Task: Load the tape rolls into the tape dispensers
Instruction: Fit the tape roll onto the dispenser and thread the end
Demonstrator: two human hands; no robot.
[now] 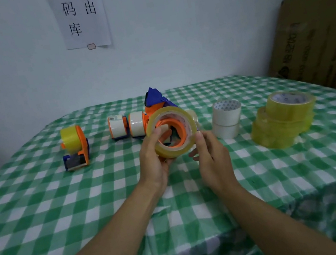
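Note:
A yellowish clear tape roll (190,142) is held up above the table's middle, sitting around the orange hub of an orange and blue dispenser (156,101). My left hand (153,159) grips the roll and dispenser from the left, thumb on the rim. My right hand (211,155) holds the roll's right edge with its thumb. Loaded dispensers stand behind: one with yellow tape (75,147) at left, two with white tape (117,127) (137,124) near the middle.
A stack of two white rolls (226,118) and a pile of yellow rolls (282,119) sit at right on the green checked tablecloth (63,202). A cardboard box (315,40) leans at far right. A paper sign (82,16) hangs on the wall.

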